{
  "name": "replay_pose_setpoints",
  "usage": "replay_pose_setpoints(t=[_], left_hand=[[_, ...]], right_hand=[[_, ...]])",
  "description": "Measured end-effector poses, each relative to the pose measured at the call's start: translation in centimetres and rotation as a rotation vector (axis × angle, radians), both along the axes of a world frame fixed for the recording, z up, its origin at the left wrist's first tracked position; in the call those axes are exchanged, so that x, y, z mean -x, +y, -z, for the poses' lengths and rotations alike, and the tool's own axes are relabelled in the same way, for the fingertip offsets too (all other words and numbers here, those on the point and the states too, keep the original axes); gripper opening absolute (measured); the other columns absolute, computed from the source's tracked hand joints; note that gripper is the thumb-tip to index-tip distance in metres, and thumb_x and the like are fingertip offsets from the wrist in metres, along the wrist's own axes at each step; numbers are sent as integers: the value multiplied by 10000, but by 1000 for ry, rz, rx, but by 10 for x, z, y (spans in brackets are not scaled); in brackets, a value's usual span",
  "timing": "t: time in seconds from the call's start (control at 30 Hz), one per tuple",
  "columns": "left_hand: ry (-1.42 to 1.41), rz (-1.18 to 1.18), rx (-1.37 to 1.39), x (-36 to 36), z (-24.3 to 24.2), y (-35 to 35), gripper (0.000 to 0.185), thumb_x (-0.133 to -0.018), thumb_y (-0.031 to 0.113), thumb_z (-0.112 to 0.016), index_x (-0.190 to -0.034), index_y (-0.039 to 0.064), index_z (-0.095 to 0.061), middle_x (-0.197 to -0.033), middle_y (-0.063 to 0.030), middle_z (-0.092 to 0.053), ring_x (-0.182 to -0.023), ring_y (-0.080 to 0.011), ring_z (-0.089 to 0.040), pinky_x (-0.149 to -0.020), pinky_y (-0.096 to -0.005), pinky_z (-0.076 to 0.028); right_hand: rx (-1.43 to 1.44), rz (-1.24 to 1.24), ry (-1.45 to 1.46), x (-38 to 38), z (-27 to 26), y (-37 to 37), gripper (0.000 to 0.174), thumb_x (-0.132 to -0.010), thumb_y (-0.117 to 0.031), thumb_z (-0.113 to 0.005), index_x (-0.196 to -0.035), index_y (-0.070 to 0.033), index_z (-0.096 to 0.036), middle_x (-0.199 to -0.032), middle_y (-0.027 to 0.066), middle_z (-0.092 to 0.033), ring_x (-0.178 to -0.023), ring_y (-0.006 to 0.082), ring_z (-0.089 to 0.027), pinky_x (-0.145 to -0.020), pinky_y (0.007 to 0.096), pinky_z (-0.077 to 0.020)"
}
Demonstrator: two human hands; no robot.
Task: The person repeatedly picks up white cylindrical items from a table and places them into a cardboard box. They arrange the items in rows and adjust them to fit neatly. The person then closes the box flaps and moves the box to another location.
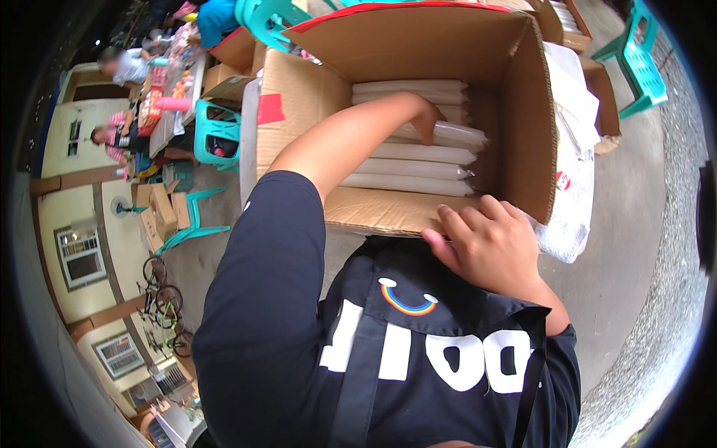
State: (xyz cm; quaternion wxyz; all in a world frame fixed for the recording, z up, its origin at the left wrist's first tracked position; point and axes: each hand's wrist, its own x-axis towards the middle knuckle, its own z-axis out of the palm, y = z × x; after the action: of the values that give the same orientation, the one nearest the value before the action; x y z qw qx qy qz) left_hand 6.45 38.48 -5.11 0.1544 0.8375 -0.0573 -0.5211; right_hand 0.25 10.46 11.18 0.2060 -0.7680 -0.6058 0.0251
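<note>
A large cardboard box (392, 215) stands before me, its top uncovered and a patch of red tape on its left wall. Long white cylindrical packs (420, 168) in clear plastic lie side by side inside it. My left hand (425, 117) reaches down into the box, its fingers around one white pack (462, 135) that lies slightly askew on the others; part of the grip is hidden. My right hand (487, 235) is at the box's near right edge, fingers over the rim and thumb on the near side. An apron (409, 280) with a rainbow smile hangs at my front.
White plastic sheeting (571, 168) lies right of the box. Green plastic chairs (641, 67) stand around, with further cartons (602, 101) beyond the box. At the far left, people sit by a table (162, 131) bearing trays and goods. Bicycles (165, 302) lean near a wall.
</note>
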Motion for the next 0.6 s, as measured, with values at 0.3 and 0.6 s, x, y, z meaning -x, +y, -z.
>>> replay_pose_setpoints(t=[0.3,0.6], left_hand=[[-351,-157,-78,37,-15,11,701,-751,511,-749,-1296,105,-576,-1261,-186,-598,-1189,-345,-550,-999,-415,-442],[-861,-186,-239,35,1,50,581,-849,475,-654,-1353,216,-522,-1259,-125,-571,-1162,-339,-540,-951,-428,-461]], right_hand=[[-194,-32,-4,-6,16,2,389,-883,-417,-610,-878,-44,-721,-584,17,-567,-641,169,-537,-551,273,-422],[-188,-47,1,-8,17,2,393,-884,-413,-614,-896,-33,-714,-558,5,-550,-627,160,-515,-533,273,-382]])
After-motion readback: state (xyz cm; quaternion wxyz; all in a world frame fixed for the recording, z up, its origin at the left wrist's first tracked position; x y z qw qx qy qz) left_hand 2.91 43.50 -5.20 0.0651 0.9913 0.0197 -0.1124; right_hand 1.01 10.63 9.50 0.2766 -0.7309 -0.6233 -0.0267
